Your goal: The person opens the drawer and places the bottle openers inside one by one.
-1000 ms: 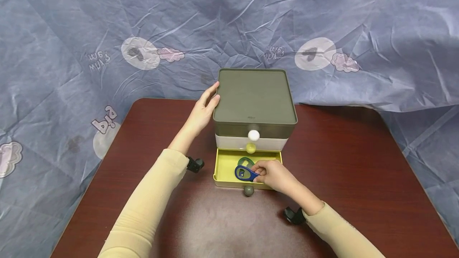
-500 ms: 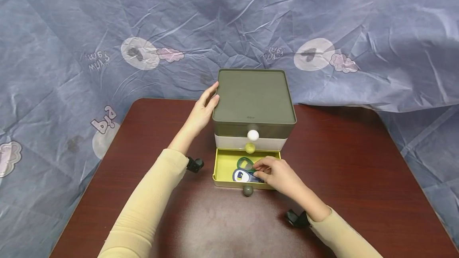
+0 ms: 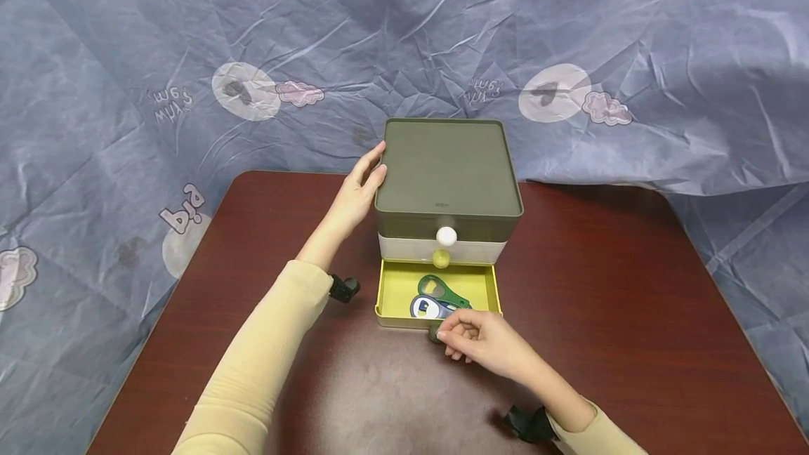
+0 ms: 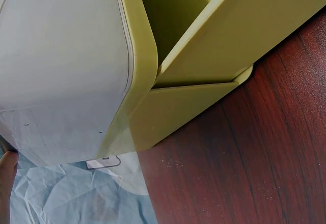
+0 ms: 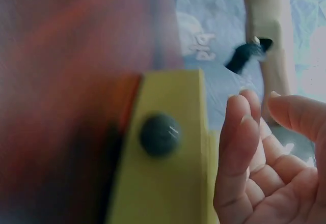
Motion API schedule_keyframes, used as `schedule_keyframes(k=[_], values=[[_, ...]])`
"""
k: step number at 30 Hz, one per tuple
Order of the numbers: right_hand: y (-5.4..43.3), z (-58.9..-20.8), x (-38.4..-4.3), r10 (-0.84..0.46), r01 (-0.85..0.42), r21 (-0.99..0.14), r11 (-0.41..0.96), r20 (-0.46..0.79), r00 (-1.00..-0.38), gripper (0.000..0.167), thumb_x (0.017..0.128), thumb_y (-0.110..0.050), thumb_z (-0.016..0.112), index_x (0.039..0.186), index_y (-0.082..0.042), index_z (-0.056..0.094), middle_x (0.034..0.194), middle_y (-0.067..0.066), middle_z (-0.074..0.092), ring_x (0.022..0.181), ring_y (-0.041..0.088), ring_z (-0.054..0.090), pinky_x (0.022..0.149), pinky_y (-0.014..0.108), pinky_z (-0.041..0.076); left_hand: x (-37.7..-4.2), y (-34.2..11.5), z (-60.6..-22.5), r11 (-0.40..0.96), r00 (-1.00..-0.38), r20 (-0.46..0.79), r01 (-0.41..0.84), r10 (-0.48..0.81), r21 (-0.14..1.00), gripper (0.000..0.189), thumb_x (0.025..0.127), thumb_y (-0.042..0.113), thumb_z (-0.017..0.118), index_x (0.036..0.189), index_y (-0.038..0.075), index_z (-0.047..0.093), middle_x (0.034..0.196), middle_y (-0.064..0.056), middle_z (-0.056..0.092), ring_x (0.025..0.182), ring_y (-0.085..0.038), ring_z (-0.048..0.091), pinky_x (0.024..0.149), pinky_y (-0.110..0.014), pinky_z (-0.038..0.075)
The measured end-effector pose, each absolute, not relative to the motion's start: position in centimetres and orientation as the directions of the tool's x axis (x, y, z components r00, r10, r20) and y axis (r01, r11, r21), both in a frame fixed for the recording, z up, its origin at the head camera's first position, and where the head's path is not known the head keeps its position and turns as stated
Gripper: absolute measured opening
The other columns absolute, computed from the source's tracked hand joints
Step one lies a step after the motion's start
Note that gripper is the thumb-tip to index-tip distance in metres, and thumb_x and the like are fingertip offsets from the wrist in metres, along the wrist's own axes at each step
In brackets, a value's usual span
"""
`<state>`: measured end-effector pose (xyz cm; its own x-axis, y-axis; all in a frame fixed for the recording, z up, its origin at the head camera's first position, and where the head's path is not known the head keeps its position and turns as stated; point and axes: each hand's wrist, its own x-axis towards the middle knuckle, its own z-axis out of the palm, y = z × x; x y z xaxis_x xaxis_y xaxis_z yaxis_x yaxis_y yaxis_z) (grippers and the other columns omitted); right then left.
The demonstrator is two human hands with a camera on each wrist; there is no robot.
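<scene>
A stacked drawer box with a grey-green top stands on the table, its yellow bottom drawer pulled out. Inside that drawer lie a green bottle opener and a blue bottle opener with a pale round head, overlapping. My left hand rests with extended fingers against the box's left side near the top. In front of the drawer, my right hand holds nothing, its fingers loosely bent. Its fingertips are right beside the dark round drawer knob, partly covering it in the head view.
A white knob and a yellow-green knob stick out from the upper tiers. The dark red wooden table extends on both sides. A blue-grey patterned cloth hangs behind it.
My right hand has let go of the blue bottle opener, which now lies in the drawer, and has come back toward me to the knob. My left hand has stayed put.
</scene>
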<state>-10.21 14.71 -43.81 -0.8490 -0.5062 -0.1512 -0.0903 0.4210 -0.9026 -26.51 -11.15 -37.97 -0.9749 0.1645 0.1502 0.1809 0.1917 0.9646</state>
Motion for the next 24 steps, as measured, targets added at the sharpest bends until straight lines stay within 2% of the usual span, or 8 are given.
schedule_keyframes(k=[6, 10, 16, 24], values=[[14.0, -46.3, -9.1, -0.526, 0.059, -0.915, 0.4, -0.282, -0.803, 0.03, 0.095, -0.024, 0.066, 0.09, 0.006, 0.068, 0.07, 0.01, 0.07, 0.058, 0.01, 0.063, 0.049, 0.025, 0.053, -26.5, -11.2, -37.9, 0.184, -0.973, 0.152, 0.183, 0.171, 0.966, 0.051, 0.106, 0.031, 0.044, 0.155, 0.026, 0.032, 0.161, 0.001, 0.03, 0.149, -0.016, 0.027, 0.121, -0.037, 0.026], [13.8, -47.9, -9.0, -0.497, 0.148, -0.912, 0.383, -0.339, -0.799, 0.033, 0.096, -0.024, 0.064, 0.09, 0.008, 0.067, 0.069, 0.011, 0.071, 0.057, 0.008, 0.062, 0.049, 0.022, 0.053, -26.6, -11.2, -38.0, 0.183, -0.973, 0.151, 0.183, 0.173, 0.966, 0.05, 0.106, 0.032, 0.044, 0.155, 0.027, 0.032, 0.161, 0.001, 0.03, 0.149, -0.016, 0.027, 0.121, -0.037, 0.026], [13.1, -49.2, -8.9, -0.364, 0.235, -0.912, 0.335, -0.356, -0.861, 0.037, 0.098, -0.027, 0.061, 0.086, 0.008, 0.064, 0.066, 0.008, 0.07, 0.053, 0.009, 0.06, 0.047, 0.025, 0.054, -26.5, -11.1, -37.9, 0.188, -0.975, 0.146, 0.177, 0.165, 0.966, 0.05, 0.106, 0.032, 0.044, 0.155, 0.027, 0.033, 0.161, 0.001, 0.03, 0.149, -0.015, 0.027, 0.121, -0.036, 0.027], [12.0, -50.0, -8.8, -0.17, 0.242, -0.921, 0.306, -0.303, -0.938, 0.03, 0.094, -0.024, 0.067, 0.085, 0.004, 0.063, 0.061, 0.006, 0.065, 0.048, 0.009, 0.057, 0.046, 0.025, 0.053, -26.5, -11.1, -37.9, 0.189, -0.976, 0.147, 0.177, 0.162, 0.966, 0.05, 0.106, 0.032, 0.044, 0.155, 0.028, 0.033, 0.161, 0.002, 0.03, 0.149, -0.014, 0.027, 0.121, -0.035, 0.026]])
